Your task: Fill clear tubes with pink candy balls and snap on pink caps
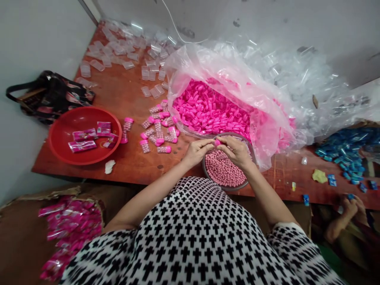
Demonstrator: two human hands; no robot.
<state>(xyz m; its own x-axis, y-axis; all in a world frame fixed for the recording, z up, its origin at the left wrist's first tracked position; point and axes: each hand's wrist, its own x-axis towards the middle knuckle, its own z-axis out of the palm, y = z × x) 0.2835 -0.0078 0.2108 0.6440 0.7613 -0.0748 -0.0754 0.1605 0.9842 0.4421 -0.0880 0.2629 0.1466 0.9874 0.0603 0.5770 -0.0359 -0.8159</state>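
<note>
Bright pink plastic shows between the fingertips: a small cap (pixel 217 142), pinched from one side by the left hand (pixel 197 152) and from the other by the right hand (pixel 236 150). Thumb and forefinger of each are drawn together on it; the fingers hide much of it, so whether anything is joined to it I cannot tell. Directly beneath the fingers, a grey bowl (pixel 230 189) holds round pink beads (pixel 224 170). Just beyond the fingertips, a translucent bag (pixel 196 59) gapes open, full of loose pink caps (pixel 210 111). Near the left fingers, further to their left, bead-filled containers (pixel 158 130) with pink ends lie scattered on the reddish wooden table (pixel 133 168).

Well to the left of the fingers, a white scrap (pixel 109 166) lies beside a red basin (pixel 61 136) with pink packets (pixel 84 134) in it. Well to their right are a yellow scrap (pixel 320 176) and a heap of blue pieces (pixel 344 152), with a co-worker's hands (pixel 350 209) at the table edge. Farther from the fingers, past the basin, sits a dark floral handbag (pixel 59 95). Farthest out, beyond the open bag, clear plastic containers (pixel 297 75) are heaped against the wall (pixel 267 19).
</note>
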